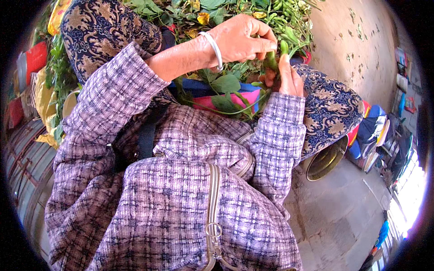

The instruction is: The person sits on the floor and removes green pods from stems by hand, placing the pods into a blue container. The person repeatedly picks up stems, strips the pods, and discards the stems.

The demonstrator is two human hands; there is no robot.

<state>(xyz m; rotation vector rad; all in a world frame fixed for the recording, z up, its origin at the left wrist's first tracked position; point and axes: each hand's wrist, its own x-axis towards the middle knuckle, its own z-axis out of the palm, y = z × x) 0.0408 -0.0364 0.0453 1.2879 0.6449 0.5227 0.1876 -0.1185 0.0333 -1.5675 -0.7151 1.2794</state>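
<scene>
My left hand [244, 40], with a pale bangle on its wrist, reaches across from the left and pinches a green bean pod [271, 61] between thumb and fingers. Just to its right, my right hand [291, 79] grips another green pod [284, 47] between thumb and finger; its other fingers curl beneath, partly hidden. Below the hands, a leafy bean stem [234, 110] hangs over my lap. Beyond them lies a heap of bean plants [230, 12], with green pods [279, 20] gathered at its right side and some yellow leaves.
Blue and pink material [249, 98] lies between my knees, under the leaves. A metal bowl [327, 161] stands tilted by my right knee, near shoes [376, 132]. Leaf scraps dot the pale floor [349, 40]. At left are more greens [59, 74] and a yellow sack [44, 98].
</scene>
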